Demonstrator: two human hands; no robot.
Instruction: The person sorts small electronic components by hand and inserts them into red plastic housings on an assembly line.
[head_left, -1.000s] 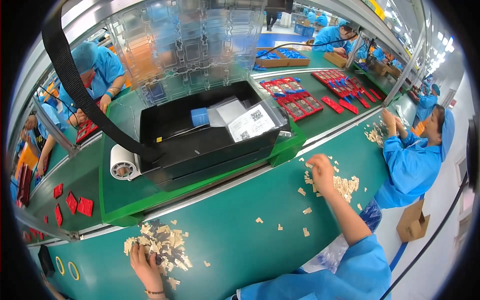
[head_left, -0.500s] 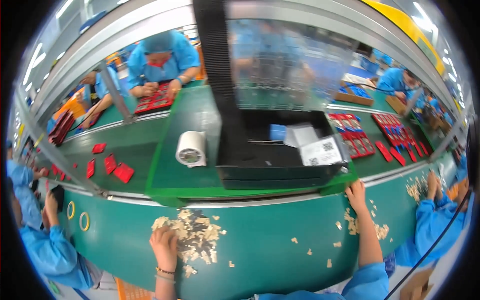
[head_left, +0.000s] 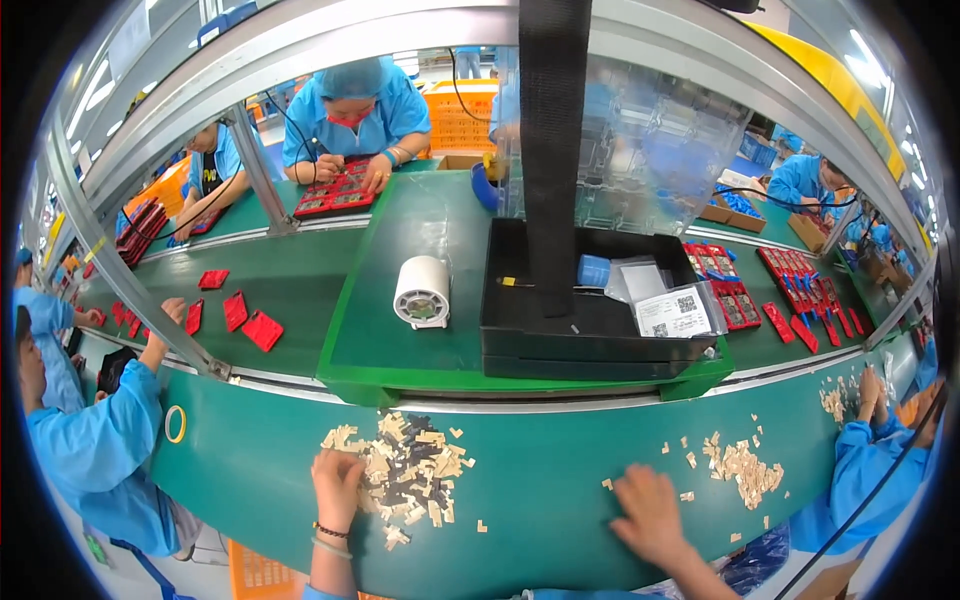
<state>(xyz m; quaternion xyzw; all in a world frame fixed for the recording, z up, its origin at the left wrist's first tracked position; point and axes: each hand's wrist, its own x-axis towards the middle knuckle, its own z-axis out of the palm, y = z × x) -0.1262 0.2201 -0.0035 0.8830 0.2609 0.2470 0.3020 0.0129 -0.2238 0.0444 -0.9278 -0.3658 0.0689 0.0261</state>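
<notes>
On the green tabletop a pile of small cream and dark L-shaped pieces (head_left: 410, 465) lies left of the middle. My left hand (head_left: 338, 488) is at the pile's left edge, its fingers bent and drawn together; whatever they hold is hidden. My right hand (head_left: 648, 515) is over the table farther right, fingers spread and palm down. A few loose cream pieces lie close to its fingers. Right of that hand is a second heap of cream pieces (head_left: 745, 475), with single ones scattered round it.
Beyond the table edge stands a black tray (head_left: 600, 350) holding packets. A white cylinder (head_left: 422, 290) is left of it. Red parts (head_left: 262, 330) lie on the far conveyor (head_left: 300, 280). A yellow tape ring (head_left: 176, 424) lies near the co-worker (head_left: 90, 440) at left; another co-worker sits right.
My right hand has come back from the table's far edge toward me and opened out. My left hand stays by the pile. The left co-worker's arm now reaches toward the red parts. The view has shifted.
</notes>
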